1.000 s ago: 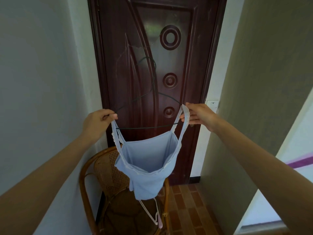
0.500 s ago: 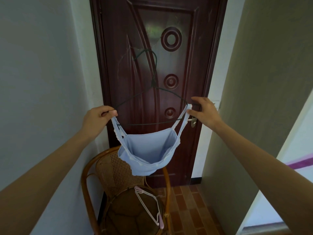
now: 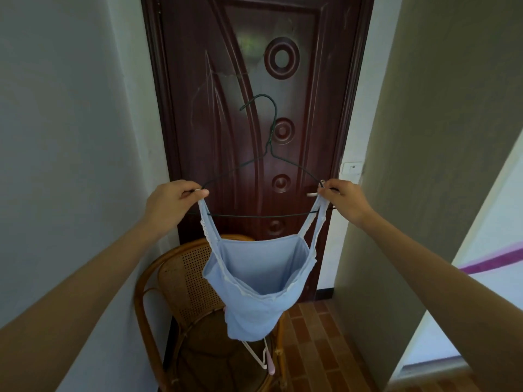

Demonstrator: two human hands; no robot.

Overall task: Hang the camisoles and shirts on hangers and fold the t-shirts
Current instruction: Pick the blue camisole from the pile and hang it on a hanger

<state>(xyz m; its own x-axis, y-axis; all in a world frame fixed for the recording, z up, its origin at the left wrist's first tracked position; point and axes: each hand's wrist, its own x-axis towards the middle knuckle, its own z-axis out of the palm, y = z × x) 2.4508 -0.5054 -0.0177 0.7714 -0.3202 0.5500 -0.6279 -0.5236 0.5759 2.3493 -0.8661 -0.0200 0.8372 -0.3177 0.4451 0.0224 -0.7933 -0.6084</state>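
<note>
A light blue camisole (image 3: 260,281) with lace-trimmed straps hangs from a thin dark wire hanger (image 3: 268,176), held up in front of the door. My left hand (image 3: 172,202) pinches the left strap together with the hanger's left end. At the hanger's right end my right hand (image 3: 342,200) pinches the right strap. The hanger's hook points up and to the left, free in the air. The camisole's body sags open below the bottom wire.
A dark brown carved door (image 3: 254,108) stands straight ahead. Below the camisole is a rattan chair (image 3: 184,292) with a pale pink hanger (image 3: 264,360) on its seat. Walls close in on both sides. A light switch (image 3: 351,167) is right of the door. The floor is brick tile (image 3: 317,343).
Both hands lowered and spread a little. The right hand closed its pinch on the right strap at the hanger's end, and the camisole now hangs longer below the wire.
</note>
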